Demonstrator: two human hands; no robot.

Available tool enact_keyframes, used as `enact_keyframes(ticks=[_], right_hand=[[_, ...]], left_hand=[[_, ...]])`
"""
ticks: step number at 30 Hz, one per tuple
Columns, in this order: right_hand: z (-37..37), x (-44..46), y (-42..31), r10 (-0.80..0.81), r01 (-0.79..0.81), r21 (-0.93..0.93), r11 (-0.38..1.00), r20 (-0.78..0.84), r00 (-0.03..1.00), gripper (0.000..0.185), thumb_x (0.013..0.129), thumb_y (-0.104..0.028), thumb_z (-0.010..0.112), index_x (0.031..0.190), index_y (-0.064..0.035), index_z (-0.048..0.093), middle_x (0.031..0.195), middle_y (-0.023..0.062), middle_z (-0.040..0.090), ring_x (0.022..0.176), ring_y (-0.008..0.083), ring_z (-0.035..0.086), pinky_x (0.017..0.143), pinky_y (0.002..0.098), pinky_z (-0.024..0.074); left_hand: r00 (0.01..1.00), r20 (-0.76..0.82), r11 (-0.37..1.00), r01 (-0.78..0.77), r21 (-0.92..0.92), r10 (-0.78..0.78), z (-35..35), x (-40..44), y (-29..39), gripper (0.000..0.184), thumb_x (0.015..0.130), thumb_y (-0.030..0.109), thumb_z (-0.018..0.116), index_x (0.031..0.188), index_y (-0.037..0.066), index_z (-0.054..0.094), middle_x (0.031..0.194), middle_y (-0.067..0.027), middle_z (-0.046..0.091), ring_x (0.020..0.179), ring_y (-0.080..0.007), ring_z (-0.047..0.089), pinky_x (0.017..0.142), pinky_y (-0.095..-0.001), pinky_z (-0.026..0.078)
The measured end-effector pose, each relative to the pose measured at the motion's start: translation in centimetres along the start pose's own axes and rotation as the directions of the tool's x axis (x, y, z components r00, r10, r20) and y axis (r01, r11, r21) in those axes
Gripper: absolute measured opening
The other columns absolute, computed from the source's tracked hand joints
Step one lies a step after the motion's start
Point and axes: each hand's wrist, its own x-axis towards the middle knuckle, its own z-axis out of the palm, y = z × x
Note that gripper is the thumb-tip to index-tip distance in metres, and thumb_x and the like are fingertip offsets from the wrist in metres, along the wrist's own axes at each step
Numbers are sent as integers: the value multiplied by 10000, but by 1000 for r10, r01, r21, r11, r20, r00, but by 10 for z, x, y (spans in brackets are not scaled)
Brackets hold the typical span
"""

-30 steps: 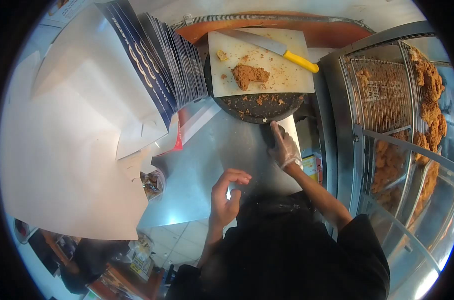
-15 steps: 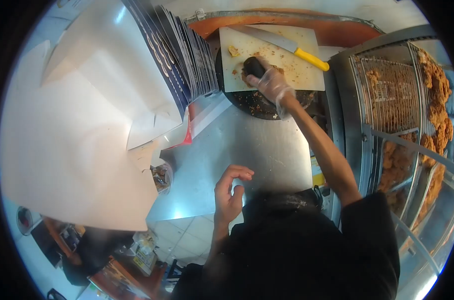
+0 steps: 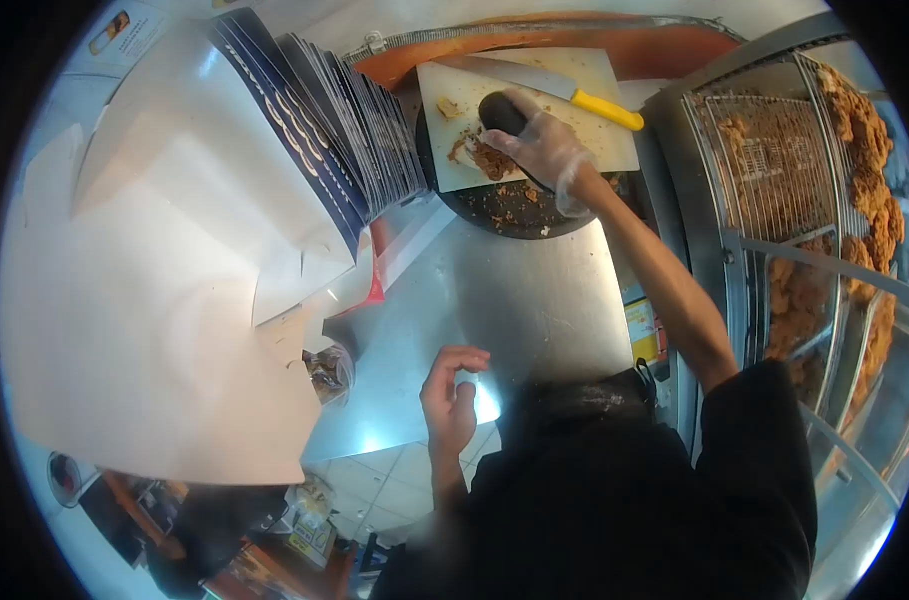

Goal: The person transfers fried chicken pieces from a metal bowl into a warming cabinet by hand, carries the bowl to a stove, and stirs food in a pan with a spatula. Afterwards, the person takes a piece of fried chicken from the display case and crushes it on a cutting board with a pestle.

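My right hand [image 3: 546, 148], in a clear plastic glove, grips a black rounded tool [image 3: 501, 113] over a white cutting board [image 3: 599, 75]. The tool's lower part is mostly hidden by the hand, so its exact kind does not show. Just beneath it lies a small heap of brown crumbs [image 3: 492, 162]. A knife with a yellow handle [image 3: 606, 108] rests along the board's far side. Under the board sits a round black tray [image 3: 534, 222], scattered with crumbs. My bare left hand [image 3: 451, 405] hovers near the counter's front edge, fingers loosely curved, thumb apart, holding nothing.
A steel counter [image 3: 534, 290] spans the middle. To the right stands a rack [image 3: 764, 180] with fried pieces [image 3: 869, 180]. Stacked folded boxes [image 3: 364, 130] and large white cardboard [image 3: 144, 330] fill the left. A clear container [image 3: 329, 375] is beside the cardboard.
My right hand has tilted and shifted slightly right with the black tool, uncovering the brown crumbs. My left hand has moved a little down and left. The whole view has shifted slightly.
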Motion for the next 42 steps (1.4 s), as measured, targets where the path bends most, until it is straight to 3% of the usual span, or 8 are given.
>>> enact_keyframes(ticks=[13, 15, 19, 25, 30, 35, 37, 42], right_hand=[[0, -73, 55, -101, 141, 163, 977, -232, 967, 861, 816, -399, 759, 1462, -27, 328, 1233, 266, 606, 1068, 339, 653, 919, 384, 519], [9, -114, 74, -217, 228, 70, 971, -138, 966, 933, 771, -365, 802, 1491, -79, 283, 1260, 256, 593, 1063, 342, 656, 918, 392, 526], [37, -168, 73, 162, -70, -278, 958, 322, 933, 956, 737, -442, 793, 1514, -255, 268, 1137, 176, 665, 893, 373, 688, 755, 428, 569], [101, -191, 93, -65, 129, -437, 890, 158, 985, 879, 689, -398, 807, 1459, -273, 401, 977, 85, 632, 864, 267, 578, 708, 441, 464], [92, -115, 70, -281, 141, -321, 937, -450, 848, 732, 694, -478, 797, 1320, -191, 547, 1147, 177, 557, 1062, 353, 559, 892, 499, 451], [47, -6, 40, -300, -67, -642, 764, -444, 844, 747, 772, -560, 711, 1394, -208, 494, 1206, 222, 526, 1160, 381, 497, 933, 540, 426], [41, 8, 47, -32, -47, -463, 885, -162, 986, 685, 789, -543, 696, 1357, -199, 525, 1239, 229, 525, 1148, 395, 506, 922, 526, 438], [31, 14, 94, -214, 185, -122, 975, -298, 930, 370, 893, -150, 682, 1229, -21, 598, 972, 160, 675, 895, 248, 646, 815, 371, 515]], left_hand=[[994, -88, 996, 64, -62, -69, -4, -8, -2, 332, 693, -99, 369, 944, -22, 571, 1020, -136, 606, 893, -185, 564, 831, -299, 446], [990, -91, 992, 103, -75, -109, -4, -7, -4, 329, 693, -95, 376, 946, -21, 572, 1016, -136, 605, 887, -186, 564, 832, -302, 448], [990, -57, 989, 123, -87, -129, 1, -6, -10, 324, 695, -90, 380, 946, -20, 572, 1012, -142, 603, 880, -190, 566, 831, -305, 451], [982, -56, 983, 182, -22, -183, -1, -6, -11, 322, 701, -87, 383, 961, -20, 562, 1013, -152, 602, 883, -194, 570, 837, -313, 465], [939, -186, 957, 285, -47, -288, -9, -18, -21, 363, 701, -128, 358, 997, -16, 536, 1026, -158, 585, 853, -196, 566, 835, -328, 478], [919, -230, 943, 333, 14, -321, -9, -10, -20, 350, 708, -118, 369, 998, -8, 531, 1024, -151, 585, 859, -198, 568, 829, -326, 479], [910, -245, 938, 347, 14, -333, -9, -6, -21, 352, 707, -120, 367, 997, -7, 530, 1022, -153, 584, 858, -200, 568, 826, -327, 480], [887, -270, 921, 390, 8, -374, -8, 2, -26, 354, 705, -121, 364, 996, -4, 527, 1014, -157, 582, 857, -203, 567, 819, -329, 483]])
